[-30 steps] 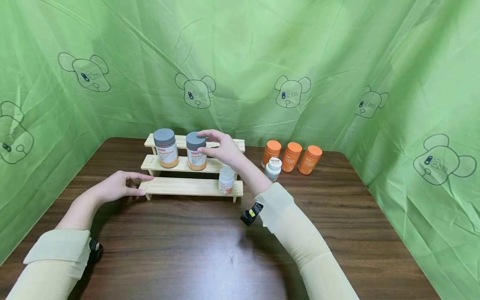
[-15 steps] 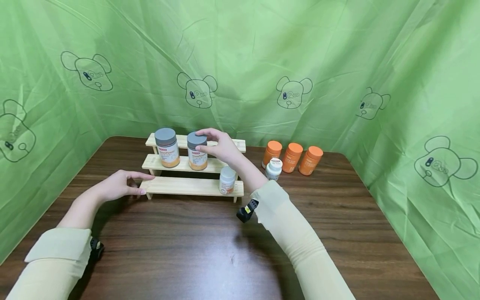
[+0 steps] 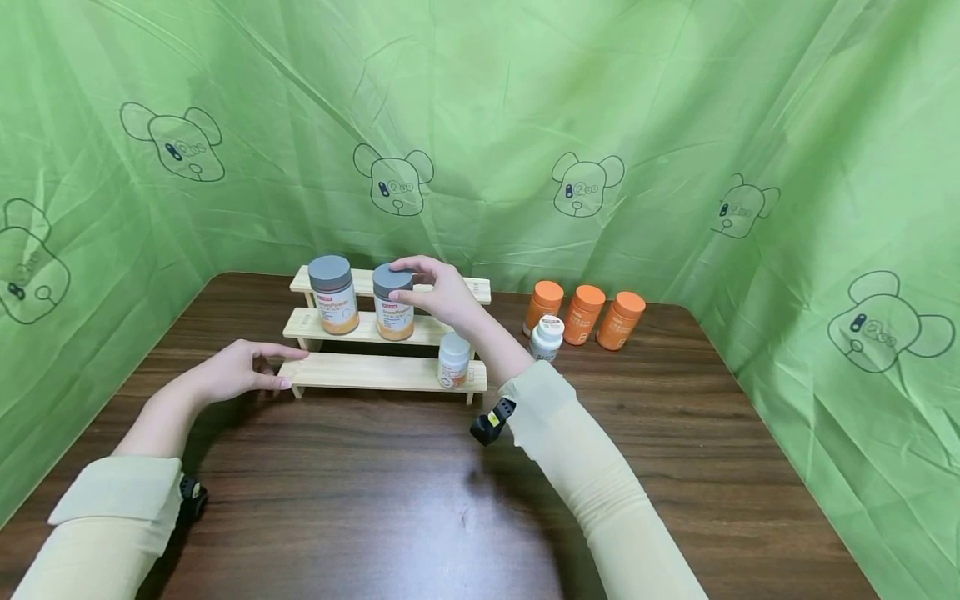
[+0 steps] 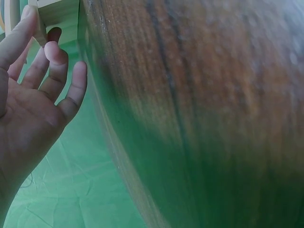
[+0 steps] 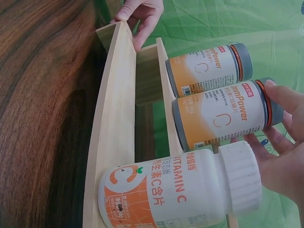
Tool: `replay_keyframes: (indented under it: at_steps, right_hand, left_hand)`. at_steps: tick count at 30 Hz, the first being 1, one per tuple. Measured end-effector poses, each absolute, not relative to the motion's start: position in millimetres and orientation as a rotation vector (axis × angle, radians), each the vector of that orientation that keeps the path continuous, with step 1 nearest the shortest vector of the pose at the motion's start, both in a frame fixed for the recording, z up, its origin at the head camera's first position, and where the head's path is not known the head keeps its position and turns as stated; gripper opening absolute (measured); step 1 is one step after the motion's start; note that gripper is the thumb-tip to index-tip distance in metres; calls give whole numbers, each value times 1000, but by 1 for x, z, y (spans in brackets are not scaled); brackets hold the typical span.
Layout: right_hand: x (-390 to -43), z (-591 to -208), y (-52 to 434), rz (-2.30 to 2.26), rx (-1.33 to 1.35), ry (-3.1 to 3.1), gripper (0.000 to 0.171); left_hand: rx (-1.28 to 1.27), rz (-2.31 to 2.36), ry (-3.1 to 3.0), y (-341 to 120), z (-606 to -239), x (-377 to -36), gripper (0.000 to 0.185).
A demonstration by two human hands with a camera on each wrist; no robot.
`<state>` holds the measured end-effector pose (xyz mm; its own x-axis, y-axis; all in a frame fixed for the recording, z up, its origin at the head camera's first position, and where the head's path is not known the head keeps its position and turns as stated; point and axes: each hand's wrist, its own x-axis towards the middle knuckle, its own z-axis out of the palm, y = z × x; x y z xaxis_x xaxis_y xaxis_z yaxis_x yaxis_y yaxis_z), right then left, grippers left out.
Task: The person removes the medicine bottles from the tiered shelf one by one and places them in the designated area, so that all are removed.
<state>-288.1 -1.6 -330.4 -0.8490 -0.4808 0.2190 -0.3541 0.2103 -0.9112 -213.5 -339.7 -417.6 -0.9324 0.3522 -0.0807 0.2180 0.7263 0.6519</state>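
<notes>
A three-step wooden rack (image 3: 367,372) (image 5: 111,118) stands on the dark table. Two grey-lidded bottles sit on its middle step. My right hand (image 3: 433,292) (image 5: 280,156) curls over the lid of the right one (image 3: 392,304) (image 5: 223,116), fingertips on top and thumb at the lid's side. The left grey-lidded bottle (image 3: 332,285) (image 5: 209,69) stands free. A white vitamin C bottle (image 3: 453,361) (image 5: 175,192) is on the bottom step under my right wrist. My left hand (image 3: 240,371) (image 4: 33,90) (image 5: 140,14) rests with straight fingers against the rack's left end.
Three orange bottles (image 3: 584,314) stand in a row on the table right of the rack, with another white bottle (image 3: 546,337) in front of them. Green cloth walls (image 3: 675,125) close in the table at the back and both sides.
My right hand has settled slightly lower and left onto the right grey lid. The left hand, rack and bottles have stayed put.
</notes>
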Motion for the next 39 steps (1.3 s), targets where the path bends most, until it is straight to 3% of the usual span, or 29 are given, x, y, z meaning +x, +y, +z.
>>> replay_keyframes:
  at_steps: [28, 39]
  right_hand:
    - [-272, -289, 24, -1731, -916, 2410, 40]
    - [-262, -264, 48, -1794, -928, 2406, 48]
  left_hand:
    - [444, 1059, 2670, -341, -419, -214, 55]
    - [454, 1056, 2676, -341, -419, -214, 55]
